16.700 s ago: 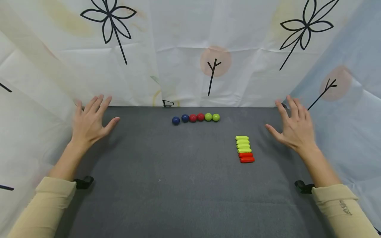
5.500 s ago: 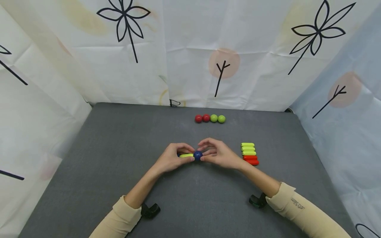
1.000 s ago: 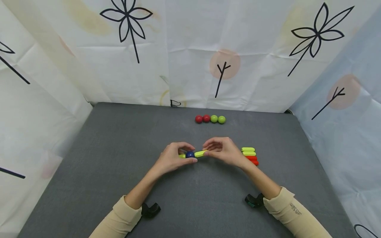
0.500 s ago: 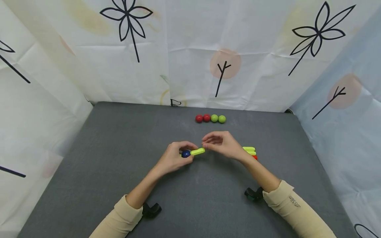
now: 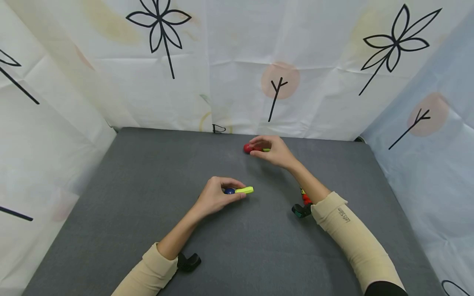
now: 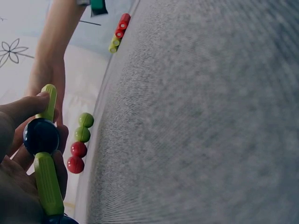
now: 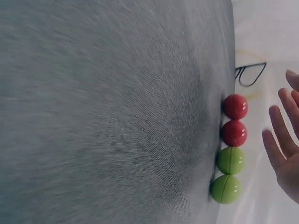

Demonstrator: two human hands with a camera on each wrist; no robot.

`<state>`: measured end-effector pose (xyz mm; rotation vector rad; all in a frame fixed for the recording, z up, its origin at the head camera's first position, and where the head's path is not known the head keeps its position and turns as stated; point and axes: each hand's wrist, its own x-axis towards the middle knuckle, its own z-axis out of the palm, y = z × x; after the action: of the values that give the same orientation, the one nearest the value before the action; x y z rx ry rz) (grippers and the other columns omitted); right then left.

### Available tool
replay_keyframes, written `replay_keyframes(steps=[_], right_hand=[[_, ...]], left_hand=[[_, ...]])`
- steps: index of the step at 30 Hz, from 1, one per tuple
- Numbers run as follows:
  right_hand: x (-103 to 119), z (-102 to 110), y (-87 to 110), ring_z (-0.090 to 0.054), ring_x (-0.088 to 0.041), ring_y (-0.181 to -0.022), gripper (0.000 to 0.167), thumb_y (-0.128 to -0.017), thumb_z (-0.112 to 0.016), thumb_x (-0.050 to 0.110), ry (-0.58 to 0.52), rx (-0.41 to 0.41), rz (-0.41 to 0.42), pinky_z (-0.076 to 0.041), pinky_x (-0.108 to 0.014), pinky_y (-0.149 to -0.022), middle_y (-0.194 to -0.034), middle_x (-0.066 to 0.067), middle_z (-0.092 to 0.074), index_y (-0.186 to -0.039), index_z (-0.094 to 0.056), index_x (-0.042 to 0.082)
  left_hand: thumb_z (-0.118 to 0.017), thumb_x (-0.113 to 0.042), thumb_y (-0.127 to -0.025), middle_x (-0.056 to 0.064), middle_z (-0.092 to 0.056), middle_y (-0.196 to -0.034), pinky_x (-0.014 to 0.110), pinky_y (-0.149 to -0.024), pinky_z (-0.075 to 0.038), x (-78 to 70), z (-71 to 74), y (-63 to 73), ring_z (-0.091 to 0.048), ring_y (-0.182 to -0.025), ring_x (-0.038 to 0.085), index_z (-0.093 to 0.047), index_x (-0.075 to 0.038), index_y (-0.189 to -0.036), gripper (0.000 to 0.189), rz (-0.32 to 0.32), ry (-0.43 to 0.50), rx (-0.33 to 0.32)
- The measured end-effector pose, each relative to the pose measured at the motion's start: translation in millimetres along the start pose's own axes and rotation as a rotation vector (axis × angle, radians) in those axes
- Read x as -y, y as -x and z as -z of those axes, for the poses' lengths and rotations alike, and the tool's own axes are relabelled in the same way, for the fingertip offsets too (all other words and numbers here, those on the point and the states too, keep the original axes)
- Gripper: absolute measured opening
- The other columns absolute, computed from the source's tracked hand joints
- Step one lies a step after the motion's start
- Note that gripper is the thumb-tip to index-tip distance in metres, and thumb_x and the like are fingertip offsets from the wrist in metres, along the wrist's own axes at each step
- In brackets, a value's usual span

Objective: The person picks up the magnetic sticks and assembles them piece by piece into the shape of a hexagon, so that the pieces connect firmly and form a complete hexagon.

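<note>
Over the middle of the mat, my left hand [image 5: 214,195] pinches a joined chain. In the left wrist view the chain shows a dark blue ball [image 6: 41,136] between two yellow-green rods [image 6: 49,186], with a second blue ball [image 6: 60,219] cut off at the bottom edge. Thumb and fingers hold it near the upper rod. My right hand [image 5: 277,153] hovers by the row at the back, two red balls [image 7: 234,106] and two green balls [image 7: 230,160]. In the right wrist view its fingers are loosely spread, apart from the balls, holding nothing.
Red rods [image 5: 306,199] and yellow-green rods [image 6: 113,45] lie in a stack at the right, partly hidden by my right forearm in the head view. The grey mat [image 5: 155,164] ends at a patterned white cloth [image 5: 237,94] behind and at both sides.
Earlier, my right hand fitted a yellow-green rod against the blue ball. It has since let go and moved back to the ball row. My left hand stays nearly in place with the chain.
</note>
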<state>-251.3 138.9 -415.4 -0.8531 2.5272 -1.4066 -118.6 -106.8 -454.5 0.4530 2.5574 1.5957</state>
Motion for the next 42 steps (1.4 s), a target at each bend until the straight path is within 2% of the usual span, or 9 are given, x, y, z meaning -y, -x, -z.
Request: replay_keyframes(steps=[2, 5, 14, 18, 25, 29, 37, 42], right_hand=[[-6.1, 0.1, -9.2, -0.069, -0.04, -0.131, 0.043, -0.098, -0.081, 0.011, 0.057, 0.002, -0.01, -0.051, -0.059, -0.115, -0.136, -0.023, -0.074, -0.136, -0.069, -0.004], [-15.7, -0.3, -20.9, -0.063, -0.039, -0.138, 0.048, -0.096, -0.084, 0.015, 0.119, 0.009, -0.047, -0.048, -0.059, -0.119, -0.141, -0.021, -0.072, -0.138, -0.07, -0.002], [-30.4, -4.4, -40.9, -0.064, -0.039, -0.137, 0.05, -0.096, -0.085, 0.021, 0.156, 0.066, -0.18, -0.055, -0.055, -0.111, -0.145, -0.021, -0.07, -0.139, -0.07, 0.001], [-31.2, -7.3, -44.0, -0.064, -0.04, -0.136, 0.047, -0.097, -0.084, 0.02, 0.179, 0.066, -0.196, -0.054, -0.054, -0.11, -0.144, -0.022, -0.07, -0.137, -0.071, 0.0], [-31.2, -13.0, -47.6, -0.069, -0.038, -0.125, 0.041, -0.097, -0.084, 0.018, 0.234, 0.063, -0.19, -0.056, -0.051, -0.104, -0.136, -0.023, -0.073, -0.132, -0.074, 0.0], [-27.8, -13.7, -46.4, -0.07, -0.038, -0.125, 0.039, -0.099, -0.082, 0.019, 0.223, 0.046, -0.188, -0.058, -0.05, -0.102, -0.137, -0.021, -0.073, -0.133, -0.074, 0.001], [2.7, -3.3, -34.4, -0.064, -0.043, -0.133, 0.038, -0.097, -0.083, 0.014, 0.142, 0.05, -0.076, -0.056, -0.056, -0.107, -0.136, -0.023, -0.073, -0.132, -0.074, 0.0], [18.2, 5.3, -19.9, -0.062, -0.045, -0.131, 0.038, -0.097, -0.083, 0.014, 0.115, 0.05, -0.033, -0.052, -0.061, -0.108, -0.135, -0.022, -0.073, -0.132, -0.075, 0.002]], left_hand=[[-0.092, -0.024, -0.089, -0.005, -0.085, -0.105, 0.028, -0.085, -0.057, 0.7, 0.3, -0.4, -0.075, -0.098, 0.013, -0.086, -0.023, -0.106, 0.018, 0.006, 0.008, 0.006], [-0.092, -0.025, -0.089, -0.005, -0.085, -0.106, 0.029, -0.086, -0.058, 1.2, 0.7, -0.4, -0.075, -0.099, 0.013, -0.086, -0.024, -0.106, 0.018, 0.012, 0.019, 0.017], [-0.092, -0.026, -0.09, -0.005, -0.084, -0.108, 0.03, -0.089, -0.058, 1.6, 1.3, 0.2, -0.075, -0.101, 0.011, -0.086, -0.025, -0.107, 0.019, 0.02, 0.024, 0.022], [-0.092, -0.026, -0.089, -0.005, -0.084, -0.108, 0.03, -0.089, -0.058, 1.4, 1.5, 0.1, -0.074, -0.101, 0.012, -0.086, -0.024, -0.108, 0.019, 0.019, 0.016, 0.02], [-0.091, -0.024, -0.09, -0.005, -0.084, -0.107, 0.03, -0.086, -0.058, 0.4, 1.0, 0.0, -0.074, -0.099, 0.012, -0.086, -0.024, -0.107, 0.018, 0.026, 0.011, 0.017], [-0.091, -0.027, -0.09, -0.005, -0.084, -0.107, 0.03, -0.087, -0.057, 2.2, 1.4, -0.5, -0.075, -0.1, 0.014, -0.086, -0.024, -0.107, 0.018, 0.024, 0.014, 0.019], [-0.091, -0.027, -0.09, -0.004, -0.084, -0.106, 0.029, -0.085, -0.056, 4.1, 3.5, -0.7, -0.072, -0.096, 0.015, -0.086, -0.023, -0.108, 0.02, 0.024, 0.016, 0.014], [-0.091, -0.027, -0.09, -0.005, -0.084, -0.106, 0.028, -0.083, -0.056, 3.3, 3.4, -1.5, -0.072, -0.096, 0.014, -0.086, -0.023, -0.108, 0.019, 0.021, 0.012, 0.017]])
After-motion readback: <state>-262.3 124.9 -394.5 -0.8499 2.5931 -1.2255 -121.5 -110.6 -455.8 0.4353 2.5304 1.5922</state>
